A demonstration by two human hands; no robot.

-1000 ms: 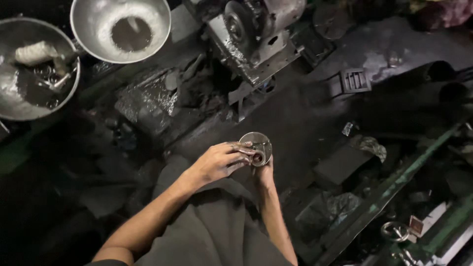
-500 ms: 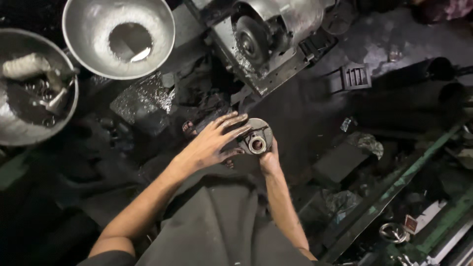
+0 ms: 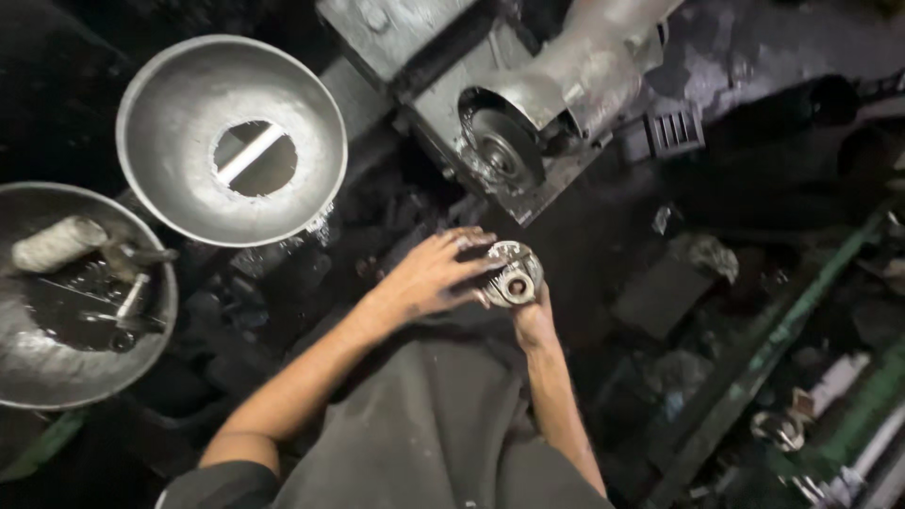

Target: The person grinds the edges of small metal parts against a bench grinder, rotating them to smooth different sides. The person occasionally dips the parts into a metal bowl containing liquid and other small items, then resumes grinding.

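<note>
Round metal part (image 3: pixel 514 275), disc-shaped with a central bore, was held over the person's lap at mid-frame, near the bench grinder (image 3: pixel 528 123). Right hand (image 3: pixel 534 319) gripped it from below, fingers closed around the lower rim; fingertips mostly hidden behind the part. Left hand (image 3: pixel 436 275) lay across the part's left face, fingers loosely spread, tips touching its top edge.

Step in hand, as judged: seating or turning something on the part's face while the right hand steadied it. What exactly the left fingertips worked on could not be told; too small and dark.

Next move would call for a firm hold from below and a fine fingertip action at the bore, keeping the part level.

Surroundings: large metal bowl (image 3: pixel 231 141) with a hole in its bottom at far left; second metal bowl (image 3: pixel 66 368) further left, holding oily tools. Floor dark, greasy.
</note>
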